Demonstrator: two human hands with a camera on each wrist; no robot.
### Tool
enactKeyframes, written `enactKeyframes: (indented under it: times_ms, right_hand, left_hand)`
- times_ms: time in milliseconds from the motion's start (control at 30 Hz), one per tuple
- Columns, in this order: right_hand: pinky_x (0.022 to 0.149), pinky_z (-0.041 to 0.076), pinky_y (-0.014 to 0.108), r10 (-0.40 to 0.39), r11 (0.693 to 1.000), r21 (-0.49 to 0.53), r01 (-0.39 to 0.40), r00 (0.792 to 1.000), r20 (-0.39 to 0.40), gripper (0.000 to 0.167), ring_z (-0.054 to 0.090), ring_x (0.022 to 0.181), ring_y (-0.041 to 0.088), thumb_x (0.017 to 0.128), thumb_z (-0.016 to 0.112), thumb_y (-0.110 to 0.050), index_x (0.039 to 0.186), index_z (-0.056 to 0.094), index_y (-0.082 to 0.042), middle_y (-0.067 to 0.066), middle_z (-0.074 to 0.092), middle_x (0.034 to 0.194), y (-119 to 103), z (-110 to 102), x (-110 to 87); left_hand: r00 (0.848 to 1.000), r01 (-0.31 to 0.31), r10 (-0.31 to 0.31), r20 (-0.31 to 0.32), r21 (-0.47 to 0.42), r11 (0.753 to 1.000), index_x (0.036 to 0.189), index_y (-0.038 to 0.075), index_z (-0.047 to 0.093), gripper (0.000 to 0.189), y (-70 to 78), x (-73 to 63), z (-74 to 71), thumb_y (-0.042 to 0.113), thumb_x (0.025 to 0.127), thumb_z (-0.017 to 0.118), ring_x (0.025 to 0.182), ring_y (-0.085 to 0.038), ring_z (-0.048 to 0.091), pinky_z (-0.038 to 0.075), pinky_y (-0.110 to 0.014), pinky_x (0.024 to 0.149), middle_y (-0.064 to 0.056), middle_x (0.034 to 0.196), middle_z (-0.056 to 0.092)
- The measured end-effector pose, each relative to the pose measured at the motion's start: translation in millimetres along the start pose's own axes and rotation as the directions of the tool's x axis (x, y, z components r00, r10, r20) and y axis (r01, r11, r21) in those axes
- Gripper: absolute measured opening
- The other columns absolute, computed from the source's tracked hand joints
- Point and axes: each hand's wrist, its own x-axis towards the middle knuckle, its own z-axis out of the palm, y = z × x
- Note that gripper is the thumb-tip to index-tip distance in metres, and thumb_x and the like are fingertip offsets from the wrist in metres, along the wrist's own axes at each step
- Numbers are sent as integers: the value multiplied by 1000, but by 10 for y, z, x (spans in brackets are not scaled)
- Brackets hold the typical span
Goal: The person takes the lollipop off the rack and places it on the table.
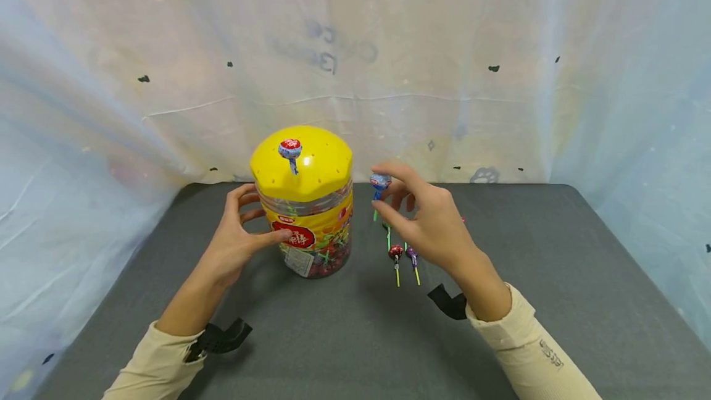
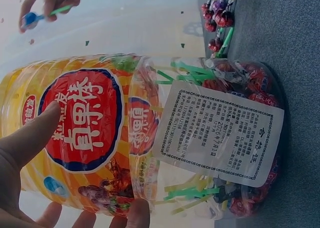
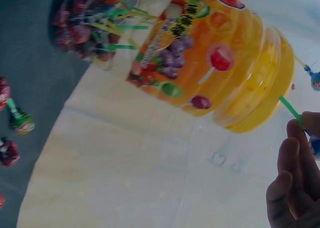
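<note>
A large clear candy jar (image 1: 311,227) with a yellow lid (image 1: 322,171) stands on the table, several lollipops visible inside. My left hand (image 1: 239,236) grips its left side, thumb across the front label and fingers round behind. Upright in the lid is a blue-and-red wrapped lollipop (image 1: 290,149), its yellow stick showing in the right wrist view. To the right of the lid, my right hand (image 1: 424,218) holds a blue-wrapped lollipop (image 1: 380,181) up in the air. Thumb and finger pinch it, and its green stick (image 3: 290,107) points toward the lid in the right wrist view.
Several lollipops lie on the grey table (image 1: 333,338) right of the jar, among them a red one (image 1: 396,252) and a purple one (image 1: 411,252); the right hand partly covers the group. A pale sheet (image 1: 389,66) hangs behind the table's far edge. Black straps sit at both wrists.
</note>
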Motion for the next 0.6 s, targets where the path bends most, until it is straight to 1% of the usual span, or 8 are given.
enactKeyframes:
  times_ms: [167,233,367,500,600]
  right_hand:
    - [60,48,26,46,998,-38,-46,999,17,53,54,69,4,87,78,-14,134,55,-23,-7,66,82,66,-91,-193]
    - [59,47,23,57,997,-43,-57,998,8,55,52,68,3,86,78,-12,134,56,-23,-8,65,81,105,-135,-288]
    - [60,46,23,71,995,-76,-69,997,27,57,51,69,1,85,79,-8,135,56,-22,-11,65,80,212,-237,-447]
    - [61,45,22,84,993,-91,-77,994,75,56,51,69,0,84,78,-7,133,57,-22,-12,66,81,288,-315,-513]
    - [63,46,22,90,994,-66,-83,991,100,55,53,70,0,85,78,-9,134,56,-22,-11,69,84,319,-322,-507]
  left_hand:
    - [1000,3,-3,-3,5,1000,153,22,8,97,16,1,-2,19,86,79,140,-37,28,45,-51,99,-11,154,17]
    - [1000,5,-4,-2,5,1000,153,22,8,97,24,-1,1,18,86,79,140,-37,28,45,-50,99,-10,154,17]
    - [1000,2,-2,-2,6,1000,153,23,9,96,27,-5,19,19,87,78,140,-36,28,45,-48,98,-10,154,18]
    - [1000,3,-3,-2,15,1000,153,23,9,96,20,-14,32,20,87,78,140,-36,28,46,-48,98,-9,154,19]
    - [1000,4,-3,-9,26,1000,154,23,8,97,27,-24,7,20,87,79,140,-36,27,46,-49,99,-10,155,18]
